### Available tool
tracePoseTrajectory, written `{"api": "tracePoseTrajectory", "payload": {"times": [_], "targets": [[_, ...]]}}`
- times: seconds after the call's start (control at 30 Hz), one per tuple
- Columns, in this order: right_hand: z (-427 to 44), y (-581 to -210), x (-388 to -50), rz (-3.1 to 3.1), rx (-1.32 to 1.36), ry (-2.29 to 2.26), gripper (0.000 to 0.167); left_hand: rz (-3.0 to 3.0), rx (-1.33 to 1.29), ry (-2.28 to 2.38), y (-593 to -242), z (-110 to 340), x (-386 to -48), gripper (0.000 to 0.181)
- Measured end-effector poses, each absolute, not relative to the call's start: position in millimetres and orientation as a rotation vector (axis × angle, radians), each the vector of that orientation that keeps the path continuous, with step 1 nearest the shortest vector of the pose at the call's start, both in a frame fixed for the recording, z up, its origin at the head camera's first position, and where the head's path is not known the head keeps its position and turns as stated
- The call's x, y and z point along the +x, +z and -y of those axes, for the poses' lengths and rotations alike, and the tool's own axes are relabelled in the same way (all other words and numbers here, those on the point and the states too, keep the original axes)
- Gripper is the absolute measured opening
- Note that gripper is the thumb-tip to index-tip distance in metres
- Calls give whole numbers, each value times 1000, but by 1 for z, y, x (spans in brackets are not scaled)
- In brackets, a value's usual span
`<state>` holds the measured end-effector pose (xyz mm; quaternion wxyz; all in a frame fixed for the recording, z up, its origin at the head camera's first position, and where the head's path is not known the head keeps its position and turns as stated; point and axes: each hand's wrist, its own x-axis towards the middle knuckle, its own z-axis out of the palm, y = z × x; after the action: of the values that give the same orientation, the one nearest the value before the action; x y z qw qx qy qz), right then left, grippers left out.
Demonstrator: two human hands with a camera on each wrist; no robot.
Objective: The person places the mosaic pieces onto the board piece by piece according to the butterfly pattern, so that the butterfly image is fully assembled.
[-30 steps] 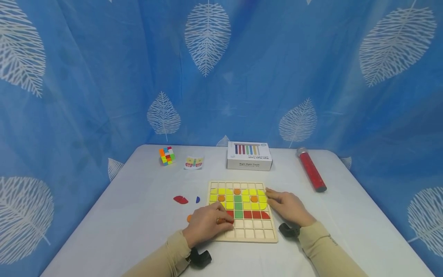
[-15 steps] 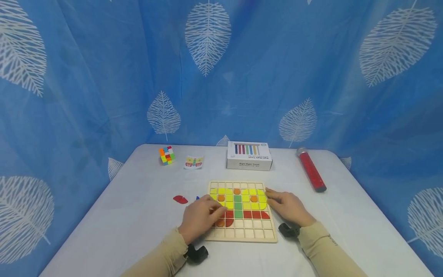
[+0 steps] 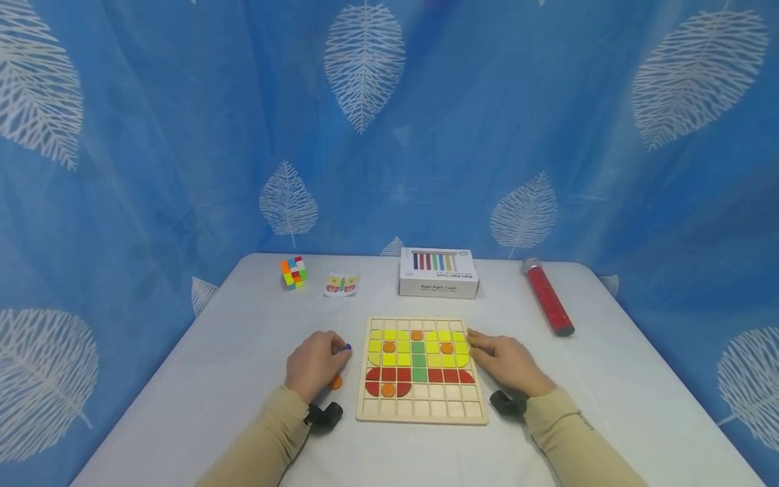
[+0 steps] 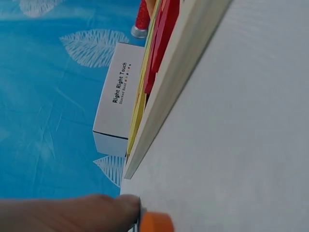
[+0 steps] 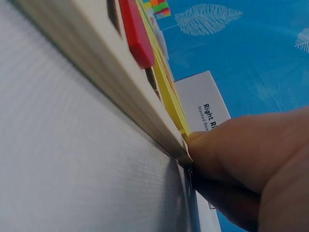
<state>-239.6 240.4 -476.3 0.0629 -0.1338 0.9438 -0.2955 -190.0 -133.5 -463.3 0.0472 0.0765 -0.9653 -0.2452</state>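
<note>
A small dark blue half-round tile (image 3: 348, 347) lies at the thumb and forefinger tips of my left hand (image 3: 313, 365), which appear to pinch it. In the left wrist view, a thumb tip (image 4: 128, 208) is beside an orange tile (image 4: 157, 223). That orange tile is low by the hand in the head view. My right hand (image 3: 511, 365) rests its fingertips on the right edge of the wooden grid board (image 3: 438, 408), nothing lifted. Yellow tiles (image 3: 391, 360), green tiles (image 3: 418, 360), red tiles (image 3: 388, 374) and orange discs (image 3: 388, 390) fill part of the grid.
Behind the board stand a puzzle cube (image 3: 295, 274), a pattern card (image 3: 341, 285) and a white box (image 3: 439, 274). A red microphone-like tube (image 3: 550, 301) lies at the right. Leaf-patterned blue cloth (image 3: 438, 169) hangs behind the white table (image 3: 243, 352).
My left hand has moved left off the board to the blue tile, uncovering the lower left red tiles and orange disc. It now hides the loose red piece. My right hand stays put.
</note>
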Motion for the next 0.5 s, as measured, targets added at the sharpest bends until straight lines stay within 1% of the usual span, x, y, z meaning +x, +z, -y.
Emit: {"api": "tracePoseTrajectory", "payload": {"times": [0.1, 0.3, 0.5], "targets": [[-240, -477, -240, -2856, -414, -890, 52, 2941, 246, -738, -465, 132, -191, 20], [-240, -478, -240, -2863, -402, -890, 52, 2931, 230, -723, -467, 130, -194, 22], [-240, -478, -239, -2848, -390, -892, 53, 2934, 200, -739, -469, 129, -196, 15]]}}
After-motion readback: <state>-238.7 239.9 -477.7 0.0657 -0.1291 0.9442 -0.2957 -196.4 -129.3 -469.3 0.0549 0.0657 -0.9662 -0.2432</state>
